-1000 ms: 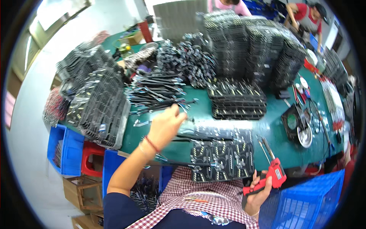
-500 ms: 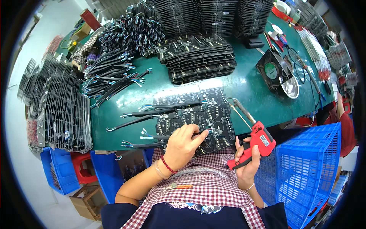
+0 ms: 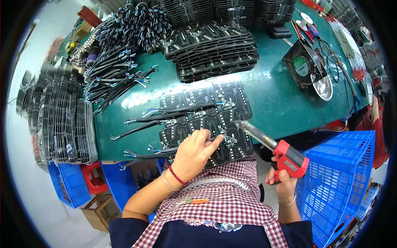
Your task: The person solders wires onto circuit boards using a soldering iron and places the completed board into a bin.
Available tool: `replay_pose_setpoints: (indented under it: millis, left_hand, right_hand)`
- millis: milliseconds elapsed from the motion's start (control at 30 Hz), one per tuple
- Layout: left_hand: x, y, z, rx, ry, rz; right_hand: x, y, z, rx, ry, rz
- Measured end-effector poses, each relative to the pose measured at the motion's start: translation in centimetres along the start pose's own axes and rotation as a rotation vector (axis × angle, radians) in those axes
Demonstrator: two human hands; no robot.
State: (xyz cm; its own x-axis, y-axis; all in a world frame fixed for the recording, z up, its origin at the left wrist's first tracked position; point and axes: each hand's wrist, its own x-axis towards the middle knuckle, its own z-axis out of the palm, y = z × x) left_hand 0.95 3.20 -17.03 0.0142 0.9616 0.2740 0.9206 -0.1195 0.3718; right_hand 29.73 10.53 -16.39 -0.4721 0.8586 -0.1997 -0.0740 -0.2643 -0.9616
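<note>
Black printed circuit boards [image 3: 242, 151] lie at the table's near edge, with several black-sleeved cables [image 3: 186, 108] ending in thin coloured wires laid across them. My left hand [image 3: 194, 151] rests over the nearer boards, thumb and forefinger pinched on a cable [image 3: 155, 156] whose end meets the parts on a board. My right hand [image 3: 285, 184] grips a red soldering gun [image 3: 291, 159] to the right of the boards. The gun's metal tip [image 3: 239, 123] points left, over or close to the board's right part; whether it touches cannot be told.
Behind the boards stands a stack of similar boards [image 3: 215, 53], with a heap of cables [image 3: 115, 74] to its left. A black fan [image 3: 304, 64] and a metal bowl [image 3: 323, 89] sit on the right. A blue crate [image 3: 335, 173] stands beside my right arm.
The soldering gun has tilted, and its tip has come nearer to me and left, toward the boards. My right hand has shifted right. My left hand keeps its pinch; the whole view has shifted slightly.
</note>
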Motion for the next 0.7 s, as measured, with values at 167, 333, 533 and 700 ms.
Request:
replay_pose_setpoints:
  millis: [167, 333, 533, 700]
  left_hand:
    - [0.3, -0.1, 0.1, 0.0, 0.026, 0.019]
    - [0.3, 0.0, 0.1, 0.001, 0.007, 0.015]
    - [0.3, -0.1, 0.1, -0.014, -0.012, 0.021]
    - [0.3, 0.0, 0.0, -0.012, -0.008, 0.02]
  right_hand:
    - [-1.1, 0.4, -1.6, -0.078, -0.108, 0.069]
    - [-1.3, 0.9, -1.6, -0.074, -0.069, 0.105]
    - [-1.5, 1.5, -1.0, -0.154, -0.063, 0.103]
    - [-1.6, 1.5, -0.9, -0.165, -0.066, 0.089]
